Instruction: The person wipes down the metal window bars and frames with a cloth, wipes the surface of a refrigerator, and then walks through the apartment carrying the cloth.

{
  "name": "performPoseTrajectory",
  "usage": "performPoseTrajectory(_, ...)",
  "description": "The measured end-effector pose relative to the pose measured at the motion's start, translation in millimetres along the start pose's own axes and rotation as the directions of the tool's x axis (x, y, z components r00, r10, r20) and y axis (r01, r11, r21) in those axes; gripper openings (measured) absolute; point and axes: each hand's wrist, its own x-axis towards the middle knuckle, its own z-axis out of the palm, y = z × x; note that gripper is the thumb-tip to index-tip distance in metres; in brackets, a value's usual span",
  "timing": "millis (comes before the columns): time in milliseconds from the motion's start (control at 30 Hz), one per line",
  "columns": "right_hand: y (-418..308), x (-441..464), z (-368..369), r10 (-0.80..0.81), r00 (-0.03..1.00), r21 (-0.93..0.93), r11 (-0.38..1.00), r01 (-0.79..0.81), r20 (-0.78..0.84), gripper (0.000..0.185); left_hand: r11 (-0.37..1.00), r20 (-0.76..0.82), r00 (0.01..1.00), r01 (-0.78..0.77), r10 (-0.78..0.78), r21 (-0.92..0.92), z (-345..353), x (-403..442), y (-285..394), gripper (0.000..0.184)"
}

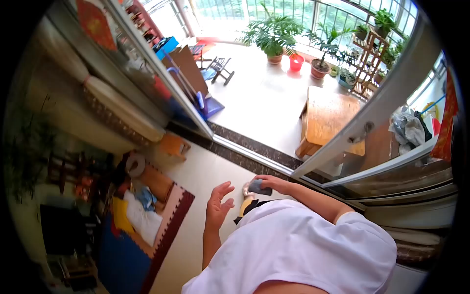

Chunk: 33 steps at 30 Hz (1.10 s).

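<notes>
My right hand, in front of my white shirt, has its fingers closed around a small grey cloth, which looks folded or bunched. To the left of it my left hand is raised with the fingers apart and nothing in them. Below the grey cloth, part of my foot shows on the pale floor. A sliding glass door's frame stands just beyond my right arm.
A dark threshold strip with a metal track crosses ahead. Past it are a wooden table, potted plants and a folding chair. At left, a low stool stands near a foam mat with clothes on it.
</notes>
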Motion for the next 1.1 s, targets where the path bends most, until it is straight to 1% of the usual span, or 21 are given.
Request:
performPoseTrajectory(33, -22.7, 16.1, 2.2, -0.017, 1.0, 0.064, 0.998, 0.019, -0.018, 0.044, 1.0, 0.023, 1.0, -0.003, 0.003, -0.007, -6.5, 25.0, 10.8, 0.05)
performPoseTrajectory(100, -67.2, 51.5, -1.8, 0.031, 0.999, 0.063, 0.998, -0.031, 0.01, 0.054, 0.982, 0.151, 0.979, -0.111, 0.134, -0.151, -18.6, 79.0, 37.4, 0.053)
performPoseTrajectory(133, -85.5, 69.8, -6.5, -0.032, 0.999, 0.017, 0.999, 0.032, 0.029, 0.056, 0.975, 0.209, 0.966, -0.109, 0.15, -0.195, -22.8, 103.3, 45.3, 0.057)
performPoseTrajectory(200, -119.2, 92.8, -15.7, -0.156, 0.987, -0.013, 0.988, 0.156, 0.034, 0.055, 0.956, 0.335, 0.932, -0.037, 0.138, -0.291, -24.1, 148.3, 53.4, 0.06)
performPoseTrajectory(267, -131.5, 114.6, -33.9, -0.22, 0.974, -0.044, 0.975, 0.217, -0.061, 0.039, 0.926, 0.466, 0.873, 0.05, 0.141, -0.373, -19.3, 190.7, 52.7, 0.059)
performPoseTrajectory(333, -138.9, 132.1, -61.1, -0.261, 0.954, -0.047, 0.965, 0.257, -0.146, 0.023, 0.922, 0.503, 0.852, 0.07, 0.143, -0.381, -15.9, 230.5, 43.1, 0.061)
performPoseTrajectory(367, -140.2, 139.0, -80.8, -0.25, 0.958, -0.078, 0.967, 0.241, -0.144, 0.023, 0.9, 0.514, 0.846, 0.106, 0.142, -0.422, -13.4, 249.3, 42.0, 0.062)
performPoseTrajectory(433, -144.7, 148.3, -116.7, -0.261, 0.959, 0.087, 0.959, 0.271, -0.111, 0.031, 0.84, 0.557, 0.82, 0.207, 0.13, -0.501, -5.9, 287.2, 41.0, 0.065)
performPoseTrajectory(500, -148.4, 158.1, -155.7, -0.265, 0.95, 0.057, 0.959, 0.277, -0.164, 0.037, 0.783, 0.591, 0.791, 0.266, 0.156, -0.563, 6.3, 330.1, 39.0, 0.065)
performPoseTrajectory(567, -160.9, 165.1, -194.7, -0.307, 0.934, 0.003, 0.95, 0.313, -0.181, 0.016, 0.779, 0.613, 0.77, 0.27, 0.178, -0.565, 18.9, 376.2, 39.5, 0.065)
performPoseTrajectory(600, -157.2, 173.5, -224.1, -0.259, 0.953, 0.016, 0.964, 0.264, -0.155, 0.036, 0.732, 0.639, 0.738, 0.31, 0.218, -0.607, 26.8, 402.2, 38.5, 0.065)
performPoseTrajectory(633, -169.0, 173.9, -243.4, -0.272, 0.949, 0.01, 0.961, 0.277, -0.158, 0.036, 0.682, 0.66, 0.705, 0.351, 0.258, -0.642, 34.9, 426.4, 40.3, 0.065)
performPoseTrajectory(700, -199.2, 171.1, -290.5, -0.289, 0.939, 0.069, 0.949, 0.306, -0.189, 0.022, 0.689, 0.686, 0.664, 0.35, 0.296, -0.635, 57.0, 483.4, 35.5, 0.066)
performPoseTrajectory(767, -219.3, 169.6, -344.6, -0.37, 0.907, -0.015, 0.927, 0.375, -0.203, 0.028, 0.559, 0.729, 0.615, 0.506, 0.299, -0.657, 84.6, 532.0, 39.2, 0.067)
performPoseTrajectory(800, -229.0, 164.9, -370.7, -0.359, 0.9, -0.041, 0.932, 0.36, -0.246, 0.028, 0.634, 0.753, 0.618, 0.492, 0.228, -0.596, 97.7, 556.2, 42.7, 0.069)
performPoseTrajectory(833, -239.4, 160.7, -394.2, -0.349, 0.891, -0.062, 0.936, 0.346, -0.29, 0.027, 0.635, 0.75, 0.622, 0.49, 0.226, -0.597, 111.9, 580.6, 51.3, 0.069)
performPoseTrajectory(867, -243.8, 157.4, -418.9, -0.351, 0.891, -0.059, 0.935, 0.349, -0.288, 0.027, 0.655, 0.803, 0.555, 0.527, 0.216, -0.54, 126.8, 604.9, 59.2, 0.069)
performPoseTrajectory(933, -244.8, 151.8, -469.0, -0.398, 0.842, -0.122, 0.917, 0.38, -0.365, 0.025, 0.646, 0.871, 0.456, 0.612, 0.182, -0.456, 154.0, 646.1, 71.3, 0.069)
performPoseTrajectory(967, -240.2, 154.9, -489.7, -0.487, 0.742, -0.134, 0.865, 0.484, -0.461, 0.024, 0.642, 0.877, 0.448, 0.622, 0.176, -0.447, 162.9, 664.9, 75.5, 0.069)
performPoseTrajectory(1033, -236.9, 151.0, -528.3, -0.309, 0.682, -0.024, 0.919, 0.393, -0.663, 0.017, 0.741, 0.889, 0.443, 0.556, 0.119, -0.376, 175.9, 698.4, 82.9, 0.065)
performPoseTrajectory(1100, -210.4, 147.8, -570.4, -0.031, 0.596, 0.22, 0.913, 0.343, -0.802, 0.017, 0.795, 0.833, 0.548, 0.472, 0.074, -0.381, 180.7, 731.6, 78.8, 0.058)
